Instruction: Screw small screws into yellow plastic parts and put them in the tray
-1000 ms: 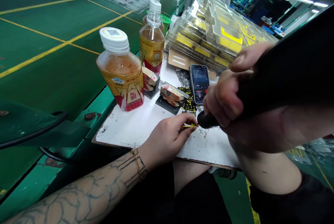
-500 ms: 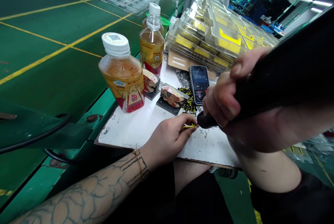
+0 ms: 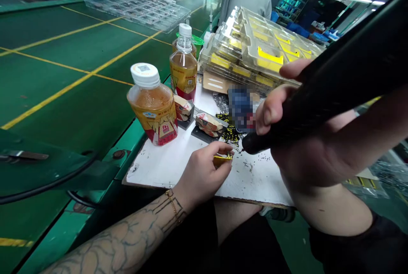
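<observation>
At left fingers (image 3: pixel 219 148), one yellow strip (image 3: pixel 222 158)

Tool handle (image 3: pixel 334 95) matt black plastic; trays (image 3: pixel 245 48) glossy clear plastic.

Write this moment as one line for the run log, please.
left hand: yellow piece | right hand: black tool | surface: white board

Room around left hand (image 3: pixel 202 174) over white board (image 3: pixel 159 172), bottle (image 3: pixel 152 110) blocking, blurred phone (image 3: pixel 242 108) probably blocking
</observation>
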### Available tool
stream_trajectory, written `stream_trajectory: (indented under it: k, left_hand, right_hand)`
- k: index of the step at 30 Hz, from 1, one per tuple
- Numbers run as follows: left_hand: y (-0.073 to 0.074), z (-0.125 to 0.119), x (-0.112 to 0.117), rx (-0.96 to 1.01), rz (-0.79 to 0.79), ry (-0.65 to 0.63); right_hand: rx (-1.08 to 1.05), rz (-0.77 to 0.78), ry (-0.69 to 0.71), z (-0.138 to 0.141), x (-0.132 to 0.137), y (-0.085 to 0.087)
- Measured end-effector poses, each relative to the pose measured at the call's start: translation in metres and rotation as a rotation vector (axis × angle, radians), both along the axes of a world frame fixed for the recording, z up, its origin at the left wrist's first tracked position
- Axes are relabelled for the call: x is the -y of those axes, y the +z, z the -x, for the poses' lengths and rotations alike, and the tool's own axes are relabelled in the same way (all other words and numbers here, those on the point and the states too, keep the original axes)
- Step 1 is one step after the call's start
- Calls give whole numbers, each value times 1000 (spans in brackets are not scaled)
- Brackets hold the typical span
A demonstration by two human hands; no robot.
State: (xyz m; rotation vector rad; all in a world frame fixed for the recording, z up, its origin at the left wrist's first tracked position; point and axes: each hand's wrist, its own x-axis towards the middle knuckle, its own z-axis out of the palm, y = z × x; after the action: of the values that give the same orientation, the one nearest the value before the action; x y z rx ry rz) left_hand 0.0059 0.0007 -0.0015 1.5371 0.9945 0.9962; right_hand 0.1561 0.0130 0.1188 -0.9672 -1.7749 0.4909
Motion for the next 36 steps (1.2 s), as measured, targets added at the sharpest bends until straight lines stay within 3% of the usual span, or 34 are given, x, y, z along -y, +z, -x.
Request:
stream_trajectory:
  k: [3, 5, 9, 12, 14, 17, 20, 23, 29, 32, 34, 36]
  left_hand:
    - [0, -1, 1, 144, 108, 85]
    - [1, 0, 0, 201, 181, 145]
    - [4, 2, -5, 246, 256, 244]
    - [0, 4, -6, 300, 223, 249]
    - [-3, 4, -6, 334, 216, 208]
    - [-5, 3, -5, 313, 229, 157]
    - [-3, 3, -4, 204, 153, 115]
    - [2, 5, -4, 90, 73, 158]
    - [4, 10, -5, -62, -37, 151]
    - [2, 11, -7, -67, -25, 66]
    - [1, 10, -7, -16, 66, 16]
    - [0, 7, -6, 46, 137, -4]
  right_hand:
    - [-287, 76, 39, 2, -4, 2]
    - [-290, 22, -23, 0, -4, -7]
    - [-285, -95, -178, -15, 4, -51]
    - [-203, 24, -193, -27, 20, -84]
    - [-85, 72, -143, -30, 31, -95]
    - [70, 44, -62, -26, 37, -95]
    - [257, -82, -45, -17, 31, -89]
    - [442, -147, -41, -11, 23, -86]
    - [524, -106, -9, -6, 21, -97]
    - [561, -156, 20, -12, 19, -99]
    - [540, -196, 5, -23, 16, -88]
    - [436, -245, -74, -39, 10, -65]
